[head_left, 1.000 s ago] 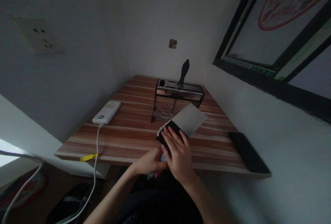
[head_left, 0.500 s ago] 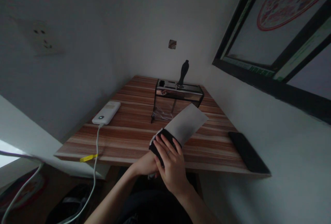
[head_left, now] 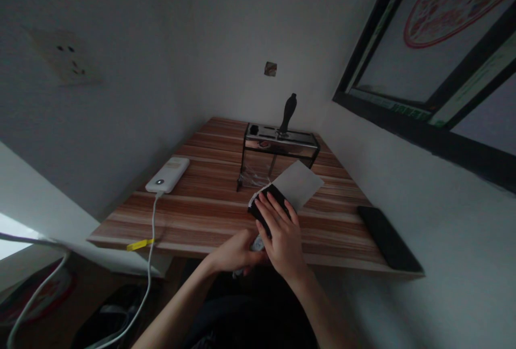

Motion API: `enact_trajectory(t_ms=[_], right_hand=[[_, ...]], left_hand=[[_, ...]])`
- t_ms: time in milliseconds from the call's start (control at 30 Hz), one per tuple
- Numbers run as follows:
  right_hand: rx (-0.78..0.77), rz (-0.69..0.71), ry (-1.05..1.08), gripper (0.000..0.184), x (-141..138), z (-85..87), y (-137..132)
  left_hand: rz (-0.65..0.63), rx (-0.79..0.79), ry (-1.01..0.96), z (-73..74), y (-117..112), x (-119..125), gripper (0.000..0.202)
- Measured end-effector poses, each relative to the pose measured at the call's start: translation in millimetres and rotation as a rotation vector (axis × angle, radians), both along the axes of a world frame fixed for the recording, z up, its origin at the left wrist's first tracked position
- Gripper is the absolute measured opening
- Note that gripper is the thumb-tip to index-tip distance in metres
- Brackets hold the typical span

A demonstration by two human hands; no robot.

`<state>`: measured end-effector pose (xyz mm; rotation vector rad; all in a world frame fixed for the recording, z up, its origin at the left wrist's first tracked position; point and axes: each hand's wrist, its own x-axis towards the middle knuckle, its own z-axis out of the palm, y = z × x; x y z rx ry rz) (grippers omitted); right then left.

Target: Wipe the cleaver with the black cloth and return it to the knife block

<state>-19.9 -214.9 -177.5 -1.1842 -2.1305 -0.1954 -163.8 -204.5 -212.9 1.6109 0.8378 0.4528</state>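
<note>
On the left of your wood-grain counter (head_left: 189,225) lies a white power bank (head_left: 171,172), a pale cable (head_left: 152,225) running from its near end down over the edge, just beside a yellow tag (head_left: 139,244). To your right, a flat black slab (head_left: 389,239) rests near the wall, below a dark frame (head_left: 387,118) around red-outlined artwork (head_left: 459,10). A wall socket (head_left: 70,57) is at your upper left.
</note>
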Motion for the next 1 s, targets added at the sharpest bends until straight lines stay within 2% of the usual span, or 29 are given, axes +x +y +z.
enact_trajectory(t_ms=[167, 700, 1000], right_hand=[[0.003, -0.023, -0.017, 0.039, 12.1, 7.1, 11.5], [0.149, -0.207, -0.02, 0.038, 63.6, 32.7, 57.6], [0.189, -0.27, -0.019, 0.04, 63.1, 35.1, 59.6]], left_hand=[[0.008, -0.004, -0.009, 7.3, -1.6, 1.6, 0.017], [-0.008, 0.046, 0.088, 9.3, -3.0, 0.3, 0.015], [-0.029, 0.041, 0.097, 10.5, -2.2, -1.7, 0.015]])
